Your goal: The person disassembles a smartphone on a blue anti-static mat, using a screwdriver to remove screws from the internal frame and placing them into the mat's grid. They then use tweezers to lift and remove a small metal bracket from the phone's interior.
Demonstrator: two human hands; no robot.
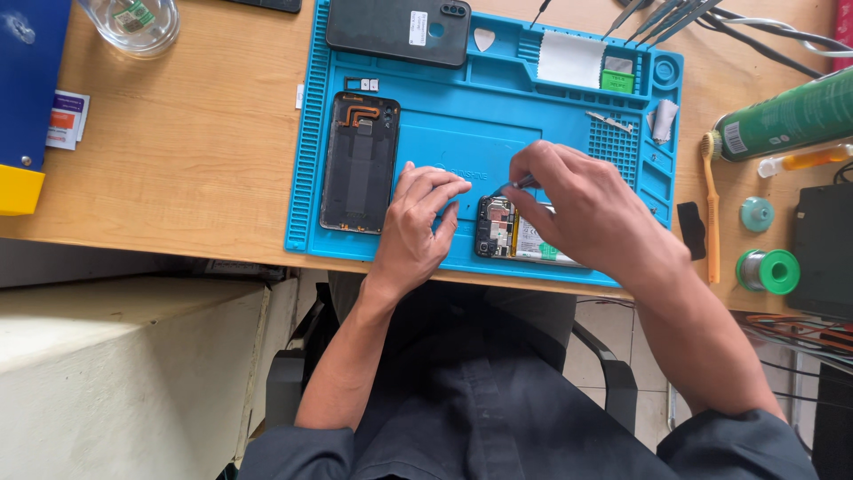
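The opened phone [520, 233] lies back-up near the front edge of the blue mat [462, 142], circuit board and battery exposed. The right hand [582, 204] pinches thin tweezers [518, 184] over it; the left hand [424, 218] rests beside, fingers curled, holding nothing

Left hand [425, 216] palm down, fingers curled and pointing right, forearm bare and angled up from the lower left, right hand [577, 206] knuckles up, thumb and forefinger pinched together, dark sleeves pushed to elbows

bright, even daylight; sharp focus, soft shadows
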